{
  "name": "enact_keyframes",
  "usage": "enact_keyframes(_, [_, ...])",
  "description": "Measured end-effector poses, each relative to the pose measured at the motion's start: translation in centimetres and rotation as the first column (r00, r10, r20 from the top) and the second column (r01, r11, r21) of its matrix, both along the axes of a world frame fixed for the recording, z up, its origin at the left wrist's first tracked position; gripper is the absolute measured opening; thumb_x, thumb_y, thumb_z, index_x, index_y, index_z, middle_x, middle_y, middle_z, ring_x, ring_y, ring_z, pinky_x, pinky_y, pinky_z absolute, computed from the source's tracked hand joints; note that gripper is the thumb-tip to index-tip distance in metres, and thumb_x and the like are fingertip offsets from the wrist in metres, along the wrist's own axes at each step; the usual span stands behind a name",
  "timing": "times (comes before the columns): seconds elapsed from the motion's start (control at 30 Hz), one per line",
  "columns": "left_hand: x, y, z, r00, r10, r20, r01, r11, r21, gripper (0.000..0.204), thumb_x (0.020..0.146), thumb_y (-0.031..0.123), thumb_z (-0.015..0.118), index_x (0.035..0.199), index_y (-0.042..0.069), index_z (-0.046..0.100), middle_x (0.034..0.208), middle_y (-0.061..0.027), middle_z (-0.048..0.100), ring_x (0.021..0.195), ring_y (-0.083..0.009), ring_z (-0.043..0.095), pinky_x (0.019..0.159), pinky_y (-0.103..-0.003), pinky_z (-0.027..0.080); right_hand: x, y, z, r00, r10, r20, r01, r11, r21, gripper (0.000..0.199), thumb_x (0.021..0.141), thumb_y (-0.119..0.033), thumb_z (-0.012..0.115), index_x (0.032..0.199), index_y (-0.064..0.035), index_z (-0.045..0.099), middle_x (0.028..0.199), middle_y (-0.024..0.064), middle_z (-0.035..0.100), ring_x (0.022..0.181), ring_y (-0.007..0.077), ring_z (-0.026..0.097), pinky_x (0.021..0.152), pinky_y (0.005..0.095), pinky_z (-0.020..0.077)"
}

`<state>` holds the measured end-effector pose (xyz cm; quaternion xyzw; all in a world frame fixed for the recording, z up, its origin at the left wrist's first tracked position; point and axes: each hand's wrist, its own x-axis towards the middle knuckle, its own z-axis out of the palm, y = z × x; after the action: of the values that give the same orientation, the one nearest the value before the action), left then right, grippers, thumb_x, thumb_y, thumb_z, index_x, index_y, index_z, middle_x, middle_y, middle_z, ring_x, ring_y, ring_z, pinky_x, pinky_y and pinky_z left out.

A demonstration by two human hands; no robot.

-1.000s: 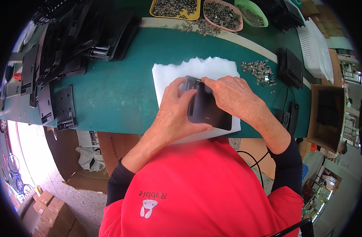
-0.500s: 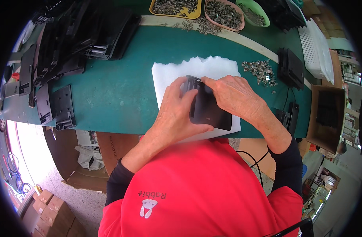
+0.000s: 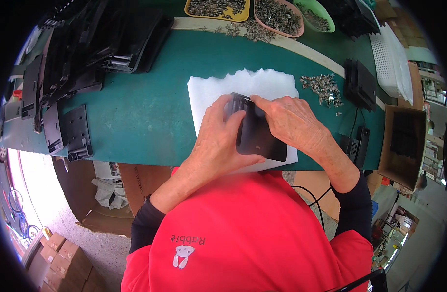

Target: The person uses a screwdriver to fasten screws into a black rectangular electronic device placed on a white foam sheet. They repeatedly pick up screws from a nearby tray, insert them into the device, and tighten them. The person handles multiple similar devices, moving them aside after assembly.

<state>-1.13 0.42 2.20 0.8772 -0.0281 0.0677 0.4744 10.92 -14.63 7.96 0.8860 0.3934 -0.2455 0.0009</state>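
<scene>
Your left hand [image 3: 218, 141] grips the black plastic panel [image 3: 256, 134] on the white foam sheet [image 3: 211, 87], your right hand [image 3: 294, 121] pinching its top edge; fitting looks midway, with loose metal clips [image 3: 323, 87] unused on the bench [image 3: 145, 107]

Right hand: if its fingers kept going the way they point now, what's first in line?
The right hand points left across the black panel; its fingertips would likely meet the left hand fingers first, though depth is unclear.

Both hands [image 3: 252, 129] gripping black plastic part [image 3: 259, 136] over white foam sheet [image 3: 209, 90].
</scene>
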Motion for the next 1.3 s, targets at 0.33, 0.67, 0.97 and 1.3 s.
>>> enact_keyframes(0.33, [0.1, 0.1, 0.0, 1.0, -0.002, 0.001, 0.002, 1.0, -0.009, 0.083, 0.051, 0.03, 0.092, 0.116, -0.008, 0.057, 0.135, -0.0317, 0.037, 0.12, -0.0486, 0.044, 0.1, -0.051, 0.042, -0.3, 0.4, -0.2, 0.998, 0.035, 0.058, -0.033, 0.999, -0.03, 0.043, 0.082, -0.002, 0.052, 0.125, -0.0039, 0.058, 0.079, 0.0201, 0.068, 0.076, 0.0386, 0.067, 0.068, 0.0477, 0.0525])
enact_keyframes(0.67, [-0.4, 0.0, -0.8, 0.999, -0.02, -0.032, 0.019, 0.999, -0.041, 0.084, 0.052, 0.03, 0.092, 0.118, -0.008, 0.057, 0.139, -0.0323, 0.033, 0.125, -0.0487, 0.038, 0.102, -0.051, 0.041, -1.4, 1.0, -0.4, 0.97, 0.188, 0.157, -0.185, 0.982, -0.035, 0.01, 0.08, -0.01, 0.062, 0.085, -0.0016, 0.062, 0.077, 0.0134, 0.068, 0.075, 0.0309, 0.07, 0.066, 0.0393, 0.0558])
enact_keyframes(0.97, [-0.3, 0.2, -2.2, 0.998, -0.002, 0.065, -0.002, 0.999, 0.05, 0.086, 0.052, 0.03, 0.093, 0.126, 0.003, 0.059, 0.141, -0.0214, 0.033, 0.108, -0.0352, 0.048, 0.094, -0.044, 0.047, -1.7, 1.0, -1.5, 0.933, 0.25, 0.258, -0.277, 0.958, 0.074, 0.014, 0.081, -0.009, 0.059, 0.089, 0.0034, 0.059, 0.07, 0.0157, 0.068, 0.066, 0.0296, 0.071, 0.058, 0.0377, 0.0567])
enact_keyframes(1.3, [-0.6, 0.4, -1.3, 0.999, -0.001, -0.038, 0.001, 1.0, -0.009, 0.085, 0.049, 0.025, 0.094, 0.124, 0.003, 0.06, 0.142, -0.0161, 0.034, 0.102, -0.0307, 0.052, 0.086, -0.043, 0.053, 0.4, -0.2, -1.1, 1.0, 0.031, 0.002, -0.031, 0.994, 0.109, 0.019, 0.085, -0.012, 0.058, 0.1, -0.0008, 0.063, 0.08, 0.021, 0.069, 0.081, 0.04, 0.069, 0.072, 0.0454, 0.0554])
